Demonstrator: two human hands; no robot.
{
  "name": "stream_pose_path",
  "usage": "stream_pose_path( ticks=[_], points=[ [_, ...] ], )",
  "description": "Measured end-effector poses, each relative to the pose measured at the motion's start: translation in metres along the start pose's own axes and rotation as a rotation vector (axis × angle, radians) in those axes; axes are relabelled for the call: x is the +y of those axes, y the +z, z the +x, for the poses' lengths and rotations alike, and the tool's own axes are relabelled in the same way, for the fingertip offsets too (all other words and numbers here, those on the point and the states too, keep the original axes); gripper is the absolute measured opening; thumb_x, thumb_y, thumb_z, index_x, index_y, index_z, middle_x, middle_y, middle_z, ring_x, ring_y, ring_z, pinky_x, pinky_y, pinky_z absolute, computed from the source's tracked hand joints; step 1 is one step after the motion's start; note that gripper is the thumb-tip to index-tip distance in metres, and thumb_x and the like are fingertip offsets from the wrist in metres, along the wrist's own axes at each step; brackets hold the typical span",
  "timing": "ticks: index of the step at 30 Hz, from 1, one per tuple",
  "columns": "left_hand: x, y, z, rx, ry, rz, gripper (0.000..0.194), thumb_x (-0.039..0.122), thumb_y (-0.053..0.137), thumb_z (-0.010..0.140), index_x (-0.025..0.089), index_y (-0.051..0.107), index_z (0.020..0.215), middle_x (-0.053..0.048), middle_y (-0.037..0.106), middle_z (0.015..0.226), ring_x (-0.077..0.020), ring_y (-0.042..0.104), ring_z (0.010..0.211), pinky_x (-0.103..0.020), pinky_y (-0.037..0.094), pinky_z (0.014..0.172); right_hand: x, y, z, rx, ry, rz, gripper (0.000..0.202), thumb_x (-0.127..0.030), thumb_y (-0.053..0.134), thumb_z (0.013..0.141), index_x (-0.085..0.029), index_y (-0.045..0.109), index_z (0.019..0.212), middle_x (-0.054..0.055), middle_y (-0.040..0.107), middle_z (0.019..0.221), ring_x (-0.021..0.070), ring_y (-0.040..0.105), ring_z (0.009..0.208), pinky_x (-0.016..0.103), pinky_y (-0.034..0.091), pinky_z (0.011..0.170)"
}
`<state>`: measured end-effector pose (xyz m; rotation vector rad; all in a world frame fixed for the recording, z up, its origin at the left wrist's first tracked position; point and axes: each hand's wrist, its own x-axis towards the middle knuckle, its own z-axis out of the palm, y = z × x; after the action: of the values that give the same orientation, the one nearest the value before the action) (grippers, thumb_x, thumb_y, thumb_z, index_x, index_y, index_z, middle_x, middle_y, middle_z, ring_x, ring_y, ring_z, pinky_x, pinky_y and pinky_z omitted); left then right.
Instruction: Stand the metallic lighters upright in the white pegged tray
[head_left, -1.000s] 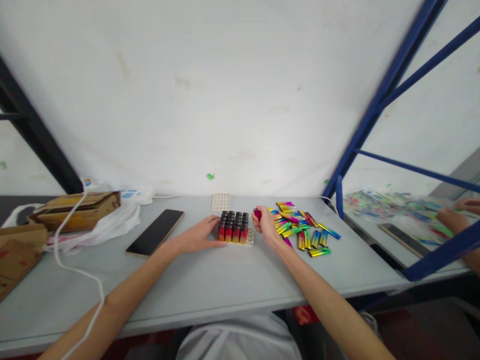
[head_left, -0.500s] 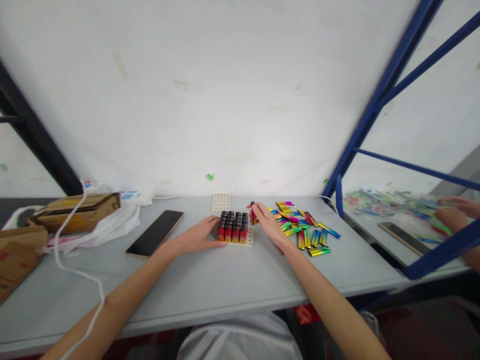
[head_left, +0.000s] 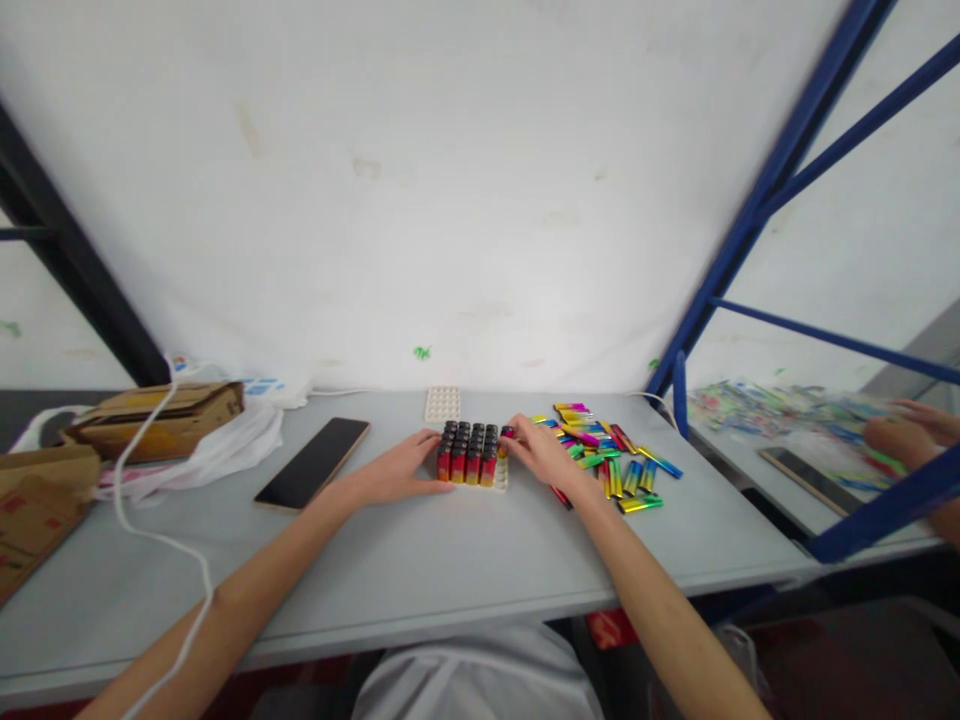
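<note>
A white tray (head_left: 501, 480) with round pockets sits on the table, its left part packed with upright metallic tubes (head_left: 466, 462), red to yellow with black ends, much like lighters. My left hand (head_left: 412, 465) is curved against the tray's left side, thumb at the front corner and fingers behind. Between the fingertips of my right hand (head_left: 534, 448) is one such lighter-like tube (head_left: 507, 434), upright over the right-hand column of pockets. Whether it touches the pocket's bottom is hidden. Beside that hand lies a loose pile of similar tubes (head_left: 611, 460) in rainbow colours.
A second white pocketed tray (head_left: 442, 404) lies near the wall. A dark phone (head_left: 315, 462) is left of my hand. Further left are cardboard boxes (head_left: 161, 422), a plastic bag and a white cable (head_left: 161, 535). Blue frame bars (head_left: 739, 240) rise at right, with another person's hands (head_left: 911, 435) beyond.
My right hand has brought the lighter-like tube left and down, from beside the tray to over its right column. My left hand stays at the tray.
</note>
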<state>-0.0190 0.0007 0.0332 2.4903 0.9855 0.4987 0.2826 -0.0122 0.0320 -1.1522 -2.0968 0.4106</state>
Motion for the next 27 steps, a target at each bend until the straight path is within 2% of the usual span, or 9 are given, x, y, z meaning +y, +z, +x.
stream_pose_path(
  ticks=[5,8,10,13,16,18,21,24,27],
  points=[
    [0.001,0.0,0.001,-0.008,-0.01,-0.002,0.074,0.059,0.072,0.085,0.018,0.053,0.143,-0.016,0.054,0.146,-0.0339,0.05,0.137,-0.046,0.037,0.121,0.0,-0.005,0.001,-0.074,-0.015,0.012,0.019,-0.041,0.059,0.1,-0.021,0.06,0.1,0.006,0.075,0.094,0.0223,0.068,0.085,0.032,0.049,0.077],
    [0.001,0.0,0.001,-0.003,-0.011,-0.024,0.075,0.06,0.072,0.084,0.018,0.053,0.143,-0.015,0.056,0.145,-0.0341,0.052,0.135,-0.046,0.039,0.119,0.007,-0.019,0.002,-0.099,-0.021,0.075,0.027,-0.044,0.06,0.099,-0.021,0.066,0.111,0.007,0.076,0.109,0.0221,0.071,0.098,0.033,0.052,0.087],
    [0.001,0.0,0.0,0.013,-0.013,-0.028,0.073,0.06,0.073,0.083,0.019,0.055,0.14,-0.015,0.057,0.144,-0.0343,0.054,0.133,-0.046,0.04,0.118,0.021,-0.031,0.0,-0.052,0.013,0.03,0.031,-0.043,0.055,0.102,-0.02,0.068,0.118,0.009,0.076,0.114,0.0224,0.071,0.103,0.036,0.053,0.093],
    [0.002,-0.001,-0.001,0.021,-0.024,-0.021,0.07,0.06,0.073,0.083,0.019,0.058,0.137,-0.014,0.058,0.144,-0.0345,0.055,0.133,-0.046,0.041,0.118,0.048,-0.047,-0.002,0.058,0.067,-0.212,0.03,-0.033,0.054,0.101,-0.018,0.071,0.12,0.013,0.074,0.122,0.027,0.067,0.116,0.045,0.048,0.106],
    [0.003,-0.001,-0.001,0.006,-0.039,-0.017,0.069,0.058,0.073,0.083,0.017,0.058,0.137,-0.015,0.057,0.144,-0.0347,0.053,0.134,-0.046,0.039,0.12,0.069,-0.053,0.0,-0.023,0.083,-0.356,0.034,-0.019,0.057,0.095,-0.016,0.07,0.127,0.016,0.069,0.134,0.0282,0.062,0.126,0.046,0.043,0.113],
    [0.003,-0.001,-0.001,0.004,-0.039,-0.021,0.07,0.058,0.073,0.083,0.017,0.057,0.138,-0.016,0.056,0.145,-0.0348,0.053,0.135,-0.046,0.039,0.12,0.073,-0.053,0.005,-0.132,0.091,-0.391,0.036,-0.016,0.056,0.095,-0.016,0.07,0.128,0.016,0.068,0.134,0.0275,0.063,0.125,0.043,0.043,0.112],
    [0.004,-0.002,-0.001,0.004,-0.037,-0.034,0.072,0.058,0.074,0.082,0.018,0.057,0.139,-0.015,0.057,0.144,-0.035,0.053,0.135,-0.046,0.039,0.12,0.071,-0.053,0.012,-0.236,0.094,-0.42,0.032,-0.023,0.058,0.098,-0.016,0.072,0.125,0.016,0.072,0.125,0.0284,0.066,0.117,0.04,0.046,0.105],
    [0.004,-0.002,-0.001,0.0,-0.046,-0.032,0.073,0.057,0.074,0.083,0.017,0.055,0.14,-0.016,0.056,0.145,-0.0352,0.053,0.135,-0.047,0.039,0.12,0.067,-0.055,0.015,-0.256,0.098,-0.442,0.03,-0.028,0.067,0.094,-0.016,0.075,0.121,0.015,0.074,0.114,0.0285,0.066,0.11,0.038,0.046,0.099],
    [0.005,-0.002,-0.002,-0.011,-0.049,-0.021,0.073,0.056,0.074,0.084,0.016,0.054,0.142,-0.017,0.054,0.146,-0.0347,0.051,0.136,-0.047,0.037,0.121,0.068,-0.054,0.015,-0.227,0.125,-0.442,0.031,-0.022,0.073,0.088,-0.016,0.075,0.118,0.013,0.072,0.112,0.0257,0.065,0.106,0.035,0.045,0.096]
  ],
)
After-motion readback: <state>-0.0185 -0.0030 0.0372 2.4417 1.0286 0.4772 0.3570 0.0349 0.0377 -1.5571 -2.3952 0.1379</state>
